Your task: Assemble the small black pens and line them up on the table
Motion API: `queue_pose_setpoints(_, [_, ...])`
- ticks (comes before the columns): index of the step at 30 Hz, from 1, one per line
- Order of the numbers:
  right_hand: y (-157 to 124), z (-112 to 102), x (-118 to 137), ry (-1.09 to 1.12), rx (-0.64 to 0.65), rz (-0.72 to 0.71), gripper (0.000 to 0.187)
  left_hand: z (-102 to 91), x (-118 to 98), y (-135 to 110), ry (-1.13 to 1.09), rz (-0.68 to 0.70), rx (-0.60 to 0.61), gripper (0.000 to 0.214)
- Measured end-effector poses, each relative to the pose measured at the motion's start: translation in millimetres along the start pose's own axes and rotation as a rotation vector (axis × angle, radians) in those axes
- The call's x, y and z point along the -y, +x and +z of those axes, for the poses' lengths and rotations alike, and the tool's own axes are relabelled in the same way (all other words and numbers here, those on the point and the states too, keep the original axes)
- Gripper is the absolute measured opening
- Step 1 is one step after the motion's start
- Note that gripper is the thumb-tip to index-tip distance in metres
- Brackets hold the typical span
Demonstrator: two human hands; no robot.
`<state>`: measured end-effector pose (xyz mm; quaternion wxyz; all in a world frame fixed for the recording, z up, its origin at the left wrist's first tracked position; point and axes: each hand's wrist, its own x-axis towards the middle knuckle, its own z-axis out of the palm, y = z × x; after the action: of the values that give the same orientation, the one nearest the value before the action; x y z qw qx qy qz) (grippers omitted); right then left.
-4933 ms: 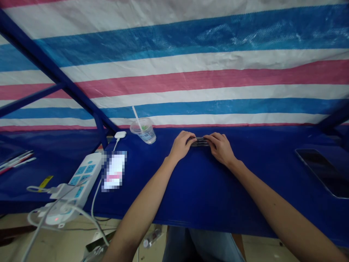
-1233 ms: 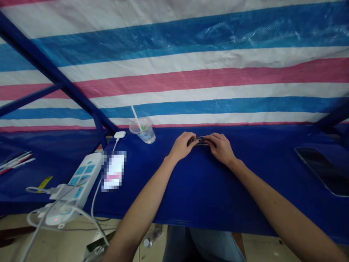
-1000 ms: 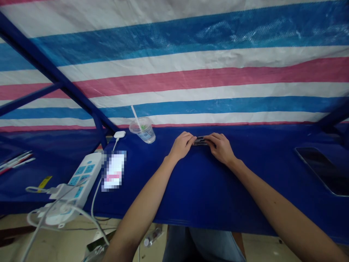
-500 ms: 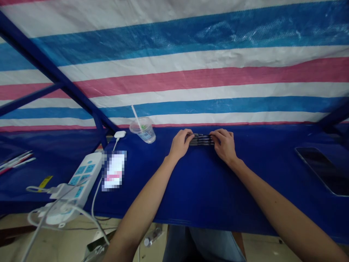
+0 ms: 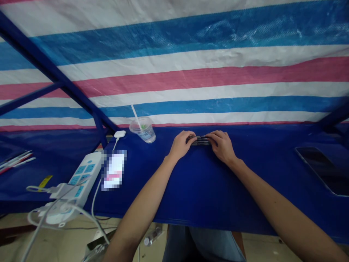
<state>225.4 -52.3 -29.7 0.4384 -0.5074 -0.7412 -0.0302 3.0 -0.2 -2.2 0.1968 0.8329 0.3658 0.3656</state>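
Note:
A small bundle of dark pens (image 5: 201, 140) lies crosswise on the blue table cover (image 5: 201, 185), near its far edge. My left hand (image 5: 181, 145) curls around the bundle's left end. My right hand (image 5: 222, 145) closes over its right end. The fingers of both hands are bent onto the pens, and only the middle stretch of the bundle shows between them.
A clear plastic cup with a straw (image 5: 143, 129) stands to the left of my hands. A white power strip (image 5: 79, 176) with cables and a blurred phone (image 5: 113, 170) lie at the left. A dark tablet (image 5: 324, 170) rests at the right. A striped tarp (image 5: 191, 69) hangs behind.
Half a second ago my hands were spread wider along the pens; now they have drawn closer together, so less of the bundle shows between them.

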Motion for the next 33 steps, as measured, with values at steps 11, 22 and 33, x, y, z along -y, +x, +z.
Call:
queue_pose_setpoints(11, [0.3, -1.8, 4.9, 0.087, 0.041, -0.112, 0.013, -1.7, -1.7, -0.2, 0.004, 0.05, 0.084, 0.019])
queue_pose_setpoints(22, [0.3, -1.8, 5.3, -0.003, 0.069, -0.035, 0.011, -3.5, -5.5, -1.5, -0.006, 0.11, 0.025, 0.016])
queue_pose_setpoints(33, [1.0, -3.8, 5.7, 0.048, 0.027, 0.06, 0.011, -3.2, -1.4, 1.4, 0.036, 0.042, -0.01, 0.037])
